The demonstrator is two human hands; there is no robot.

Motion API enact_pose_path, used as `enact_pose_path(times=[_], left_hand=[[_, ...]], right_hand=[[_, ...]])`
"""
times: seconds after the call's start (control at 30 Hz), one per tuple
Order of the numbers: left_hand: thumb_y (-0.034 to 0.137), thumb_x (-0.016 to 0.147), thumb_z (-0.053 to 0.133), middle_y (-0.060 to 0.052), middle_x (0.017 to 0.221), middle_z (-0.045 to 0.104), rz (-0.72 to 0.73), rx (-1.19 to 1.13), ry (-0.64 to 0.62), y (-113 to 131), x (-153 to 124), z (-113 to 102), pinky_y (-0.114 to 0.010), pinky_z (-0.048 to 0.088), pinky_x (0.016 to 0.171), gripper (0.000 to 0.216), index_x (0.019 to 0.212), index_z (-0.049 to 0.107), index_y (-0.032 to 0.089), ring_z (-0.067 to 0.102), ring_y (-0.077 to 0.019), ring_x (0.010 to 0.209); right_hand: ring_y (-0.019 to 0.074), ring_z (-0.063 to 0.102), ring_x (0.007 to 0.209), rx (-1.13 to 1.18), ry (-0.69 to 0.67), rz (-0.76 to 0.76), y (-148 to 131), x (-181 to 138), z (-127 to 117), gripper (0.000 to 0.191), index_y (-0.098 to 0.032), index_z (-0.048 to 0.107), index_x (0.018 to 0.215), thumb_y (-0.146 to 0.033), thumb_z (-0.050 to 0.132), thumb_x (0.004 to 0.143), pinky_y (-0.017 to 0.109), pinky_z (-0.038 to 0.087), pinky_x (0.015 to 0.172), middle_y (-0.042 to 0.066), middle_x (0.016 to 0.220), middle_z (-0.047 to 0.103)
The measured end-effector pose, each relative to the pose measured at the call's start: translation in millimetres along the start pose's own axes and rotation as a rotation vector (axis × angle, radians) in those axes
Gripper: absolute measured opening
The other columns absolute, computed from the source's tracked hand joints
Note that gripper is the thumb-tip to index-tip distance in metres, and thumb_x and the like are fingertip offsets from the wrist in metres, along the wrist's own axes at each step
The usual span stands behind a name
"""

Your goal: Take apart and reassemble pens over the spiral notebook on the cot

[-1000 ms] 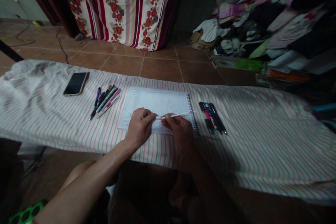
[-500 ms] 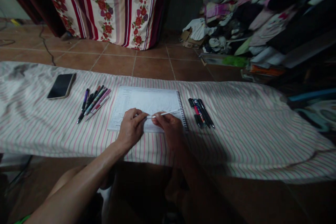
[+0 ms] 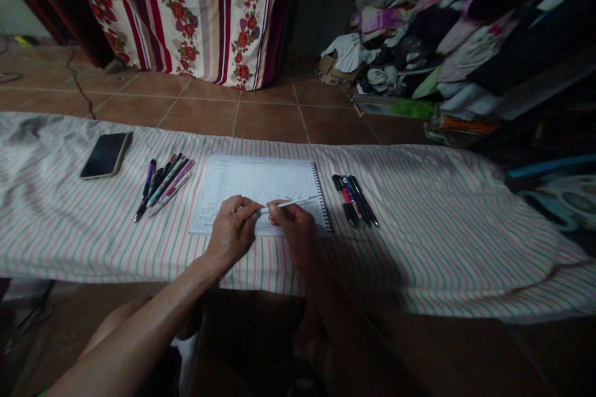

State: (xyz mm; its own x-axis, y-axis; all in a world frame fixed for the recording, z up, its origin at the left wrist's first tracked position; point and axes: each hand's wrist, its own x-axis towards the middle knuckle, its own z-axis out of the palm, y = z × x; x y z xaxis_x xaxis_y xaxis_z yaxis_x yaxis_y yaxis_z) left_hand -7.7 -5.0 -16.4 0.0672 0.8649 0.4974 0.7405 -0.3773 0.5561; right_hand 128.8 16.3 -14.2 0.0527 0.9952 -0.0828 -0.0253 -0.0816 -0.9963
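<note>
Over the lower half of a spiral notebook (image 3: 267,177), both my hands meet at a slim white pen (image 3: 302,201). Its long thin end points right, towards the wire binding. My left hand (image 3: 231,223) pinches the pen's left end between thumb and fingertips, which partly hide it. My right hand (image 3: 294,223) is closed around its middle. Faint pencil-like marks show on the page. Beside the notebook, several pens (image 3: 168,183) lie in a bunch on the left, and a smaller group of dark pens (image 3: 357,201) lies on the right.
A phone (image 3: 107,155) rests at the far left of the striped cloth (image 3: 442,223) covering the long low surface. Beyond it are a tiled floor (image 3: 265,118), a floral curtain (image 3: 209,18) and a heap of clothes (image 3: 400,31) at the back right.
My right hand has shifted slightly left, closer to my left fingers, with the white pen still held. The view has moved a little; the other things stay put.
</note>
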Motion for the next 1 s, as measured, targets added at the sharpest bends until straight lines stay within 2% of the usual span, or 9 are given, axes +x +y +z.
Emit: enact_pose_path(times=[0.17,0.3,0.4,0.5,0.67,0.87,0.93,1.0], left_hand=[[0.023,0.087,0.047,-0.006,0.087,0.061,-0.038,-0.025,-0.013,2.2,-0.5,-1.3,-0.034,0.049,0.075,0.024,0.099,0.067,0.02,0.058,-0.0182,0.083],[0.024,0.087,0.046,-0.006,0.087,0.061,-0.017,0.01,-0.013,1.3,-0.2,-5.0,-0.033,0.048,0.072,0.025,0.1,0.067,0.02,0.057,-0.0185,0.082],[0.021,0.087,0.044,-0.006,0.087,0.059,0.01,0.017,-0.008,3.0,0.8,-8.5,-0.033,0.048,0.07,0.027,0.105,0.065,0.019,0.056,-0.0186,0.081],[0.017,0.087,0.043,-0.005,0.085,0.056,0.018,-0.031,-0.029,6.6,1.1,-10.0,-0.03,0.048,0.068,0.031,0.111,0.062,0.02,0.055,-0.0166,0.079],[0.017,0.087,0.043,-0.005,0.088,0.057,-0.02,-0.101,-0.002,9.7,-0.4,-6.6,-0.031,0.049,0.073,0.027,0.107,0.062,0.019,0.056,-0.0165,0.082],[0.018,0.089,0.043,-0.006,0.094,0.061,-0.024,-0.204,0.042,14.4,2.3,-7.7,-0.033,0.049,0.08,0.023,0.107,0.058,0.019,0.059,-0.0171,0.089],[0.019,0.088,0.046,-0.006,0.095,0.062,-0.081,-0.256,0.052,16.0,3.6,-8.3,-0.032,0.049,0.08,0.02,0.105,0.056,0.019,0.06,-0.017,0.089],[0.02,0.086,0.048,-0.005,0.096,0.063,-0.155,-0.321,0.063,16.5,4.0,-7.9,-0.031,0.049,0.08,0.018,0.103,0.054,0.019,0.062,-0.0167,0.088]], right_hand=[[0.0109,0.056,0.054,0.029,0.011,-0.09,0.3,-0.4,2.8,0.022,-0.02,0.059,0.084,-0.033,0.066,0.068,0.023,0.046,0.055,-0.005,0.059,0.058],[0.0117,0.058,0.057,0.039,-0.029,-0.089,1.9,1.8,3.8,0.021,-0.021,0.053,0.078,-0.035,0.066,0.069,0.024,0.047,0.057,-0.005,0.06,0.058],[0.0141,0.061,0.066,0.032,-0.074,-0.073,-0.6,0.2,6.4,0.022,-0.021,0.054,0.08,-0.041,0.06,0.075,0.026,0.049,0.064,-0.001,0.068,0.063],[0.0136,0.06,0.066,-0.013,-0.088,-0.111,-3.9,-4.4,10.8,0.024,-0.022,0.054,0.087,-0.045,0.05,0.082,0.027,0.049,0.066,0.0,0.075,0.065],[0.0128,0.058,0.071,-0.039,-0.148,-0.156,-6.4,-11.5,15.9,0.039,-0.02,0.06,0.096,-0.05,0.036,0.088,0.027,0.048,0.071,0.004,0.098,0.064],[0.0125,0.053,0.063,-0.051,-0.194,-0.152,-14.1,-12.9,15.1,0.047,-0.021,0.058,0.117,-0.051,0.031,0.091,0.025,0.044,0.061,0.001,0.078,0.062],[0.0136,0.057,0.07,-0.055,-0.206,-0.195,-15.1,-11.1,14.5,0.045,-0.021,0.058,0.115,-0.049,0.031,0.092,0.027,0.046,0.067,0.002,0.083,0.064],[0.0156,0.06,0.083,-0.073,-0.217,-0.279,-14.8,-8.8,13.9,0.044,-0.021,0.06,0.11,-0.048,0.03,0.093,0.03,0.046,0.077,0.005,0.099,0.065]])
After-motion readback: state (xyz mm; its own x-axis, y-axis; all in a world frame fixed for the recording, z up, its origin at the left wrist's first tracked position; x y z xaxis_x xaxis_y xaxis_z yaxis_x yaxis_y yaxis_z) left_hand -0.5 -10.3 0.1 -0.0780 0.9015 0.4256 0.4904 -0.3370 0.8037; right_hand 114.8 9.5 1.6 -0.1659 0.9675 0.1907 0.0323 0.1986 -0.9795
